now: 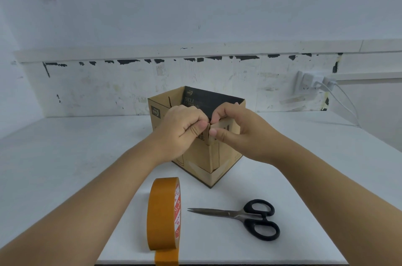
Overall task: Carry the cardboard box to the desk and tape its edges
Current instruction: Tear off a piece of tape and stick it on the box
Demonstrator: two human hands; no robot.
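I have my left hand (182,126) and right hand (235,128) pinching the top near corner of the cardboard box (202,152) mid-worktop; uneven pressing could wrinkle tape or spread that seam.

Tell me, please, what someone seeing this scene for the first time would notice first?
First, the two hands, left hand and right hand, pinching the near top corner of the open cardboard box at the middle of the white desk. Next, the orange tape roll standing on edge in front of the box, with black-handled scissors lying to its right.
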